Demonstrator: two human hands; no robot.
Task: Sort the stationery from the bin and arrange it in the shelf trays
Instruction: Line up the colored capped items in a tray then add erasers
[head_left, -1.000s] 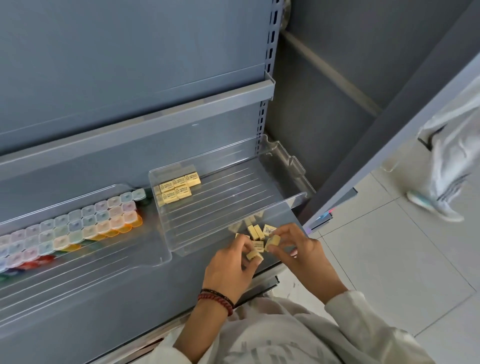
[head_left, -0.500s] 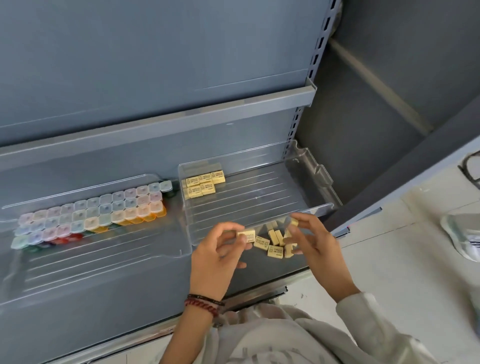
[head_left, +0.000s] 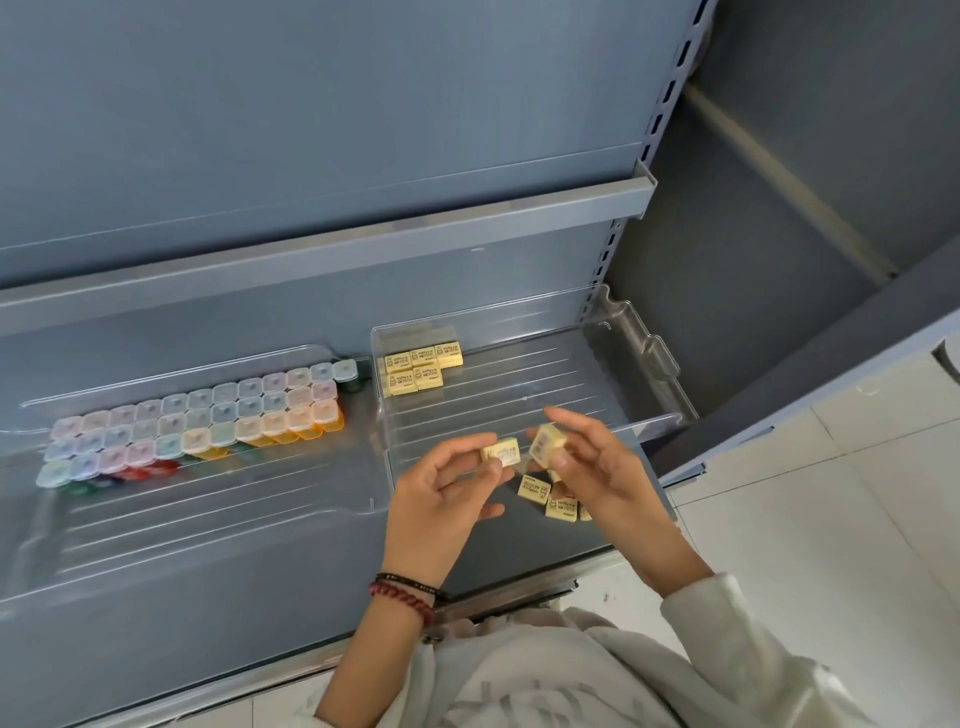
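Hands are both busy: left hand (head_left: 441, 493) pinches one yellow eraser (head_left: 502, 451), right hand (head_left: 597, 467) pinches a second eraser (head_left: 546, 441), just above the loose pile (head_left: 537, 489) at the clear tray's (head_left: 545, 374) front edge. I'd turn each label-up and butt it tight against the neat block (head_left: 421, 366) in the back-left corner, same way round.

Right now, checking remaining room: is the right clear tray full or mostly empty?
Mostly empty: yellow erasers fill only the back left corner of the clear tray; most of its floor shows bare.
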